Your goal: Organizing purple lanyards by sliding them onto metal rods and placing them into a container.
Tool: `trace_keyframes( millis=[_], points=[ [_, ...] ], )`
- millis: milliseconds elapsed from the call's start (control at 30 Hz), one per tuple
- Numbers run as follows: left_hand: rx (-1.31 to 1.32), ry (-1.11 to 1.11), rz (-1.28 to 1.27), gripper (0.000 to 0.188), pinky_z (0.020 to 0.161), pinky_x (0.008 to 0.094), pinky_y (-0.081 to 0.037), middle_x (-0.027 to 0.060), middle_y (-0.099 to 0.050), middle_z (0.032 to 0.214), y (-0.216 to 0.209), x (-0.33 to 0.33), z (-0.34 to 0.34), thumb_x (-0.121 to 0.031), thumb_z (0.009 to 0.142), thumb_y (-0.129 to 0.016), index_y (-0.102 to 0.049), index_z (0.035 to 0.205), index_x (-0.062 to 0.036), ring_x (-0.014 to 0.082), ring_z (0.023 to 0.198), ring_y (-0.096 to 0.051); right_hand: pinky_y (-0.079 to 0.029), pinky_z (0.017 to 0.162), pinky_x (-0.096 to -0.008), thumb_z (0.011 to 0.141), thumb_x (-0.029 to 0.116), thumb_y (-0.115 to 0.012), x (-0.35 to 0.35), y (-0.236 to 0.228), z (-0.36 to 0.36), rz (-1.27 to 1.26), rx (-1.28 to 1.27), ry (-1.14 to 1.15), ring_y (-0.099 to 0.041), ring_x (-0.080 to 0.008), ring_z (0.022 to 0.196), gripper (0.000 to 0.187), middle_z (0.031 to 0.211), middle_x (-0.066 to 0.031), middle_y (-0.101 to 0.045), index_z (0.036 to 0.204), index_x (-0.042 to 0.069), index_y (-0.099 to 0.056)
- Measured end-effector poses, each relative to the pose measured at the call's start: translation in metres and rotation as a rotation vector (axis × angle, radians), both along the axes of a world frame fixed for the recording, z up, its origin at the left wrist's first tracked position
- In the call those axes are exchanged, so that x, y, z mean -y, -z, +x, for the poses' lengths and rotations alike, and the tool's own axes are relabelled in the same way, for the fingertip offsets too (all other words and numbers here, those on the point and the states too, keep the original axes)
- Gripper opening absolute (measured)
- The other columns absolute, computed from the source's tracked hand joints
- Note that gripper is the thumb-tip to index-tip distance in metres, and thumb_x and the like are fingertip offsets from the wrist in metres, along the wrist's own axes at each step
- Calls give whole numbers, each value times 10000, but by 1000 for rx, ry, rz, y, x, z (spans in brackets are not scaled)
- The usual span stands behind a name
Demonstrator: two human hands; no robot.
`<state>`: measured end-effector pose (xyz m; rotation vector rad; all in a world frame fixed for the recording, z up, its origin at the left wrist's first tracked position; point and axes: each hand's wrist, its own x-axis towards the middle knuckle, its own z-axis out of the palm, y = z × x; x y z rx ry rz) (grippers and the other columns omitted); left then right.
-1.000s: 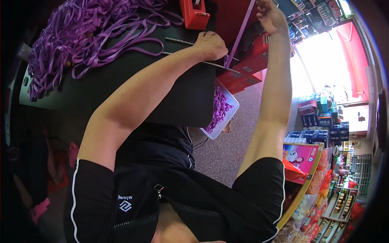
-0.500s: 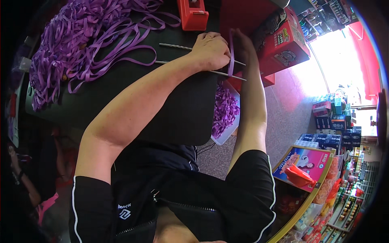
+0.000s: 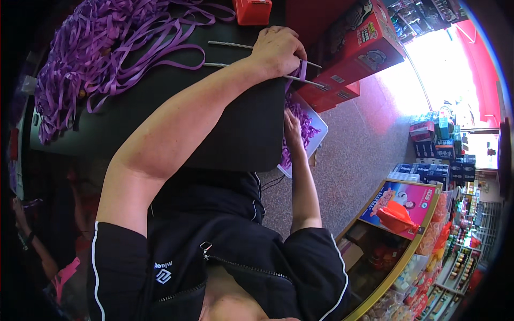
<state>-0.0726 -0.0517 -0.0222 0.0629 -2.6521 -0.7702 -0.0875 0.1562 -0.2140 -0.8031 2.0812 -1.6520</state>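
My left hand [image 3: 276,51] lies across two thin metal rods [image 3: 230,45] at the table's right edge. Its fingers are bent and closed on a purple ribbon [image 3: 303,71], which loops round the rods near their ends. Lower down, my right hand [image 3: 290,128] reaches into a white plastic tub [image 3: 318,136] of folded purple ribbons [image 3: 308,128]. Its fingertips are hidden there, so any grip cannot be made out. A big tangled heap of purple ribbons [image 3: 96,59] covers the far left of the dark table [image 3: 225,134].
A red tape dispenser [image 3: 252,12] stands at the table's far edge. Red cartons [image 3: 364,45] are beyond the tub. To the right are a glass display case [image 3: 375,251] and stacked boxes [image 3: 433,171]. Another person's arm [image 3: 40,251] shows at lower left.
My right hand has left the rods and ribbon loop and dropped toward me into the tub. My left hand stays at the rods; the loop now sits closer to it.
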Motion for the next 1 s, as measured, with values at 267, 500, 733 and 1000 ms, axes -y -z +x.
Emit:
trace_keyframes(
  millis=[267,500,733,1000],
  points=[
    [79,15,-47,266,1049,410,-267,85,-534,1267,-3,1,0,-195,690,-585,-739,905,-229,272,1255,-395,-377,826,-254,958,234,-491,-45,-90,103,24,-48,181,-511,-128,898,302,919,-28,-555,1016,-24,-638],
    [108,-7,-33,247,1042,407,-284,66,-552,1251,-1,4,-6,-203,679,-600,-743,876,-244,275,1238,-414,-397,780,-265,879,178,-587,-39,-146,127,45,-305,198,-513,-151,839,223,871,-54,-533,985,-4,-658],
    [110,19,-46,239,1043,416,-282,71,-548,1258,-1,6,-5,-216,686,-610,-743,882,-250,277,1238,-415,-378,830,-341,792,191,-658,-29,-177,129,143,-567,231,-503,-222,888,198,874,-75,-529,905,29,-671],
    [102,26,-48,254,1041,433,-282,75,-551,1250,0,5,-3,-228,689,-605,-740,903,-246,283,1238,-414,-388,780,-253,790,73,-652,-22,-195,119,-170,-388,195,-503,-136,842,98,859,-45,-525,844,-9,-642]
  ],
)
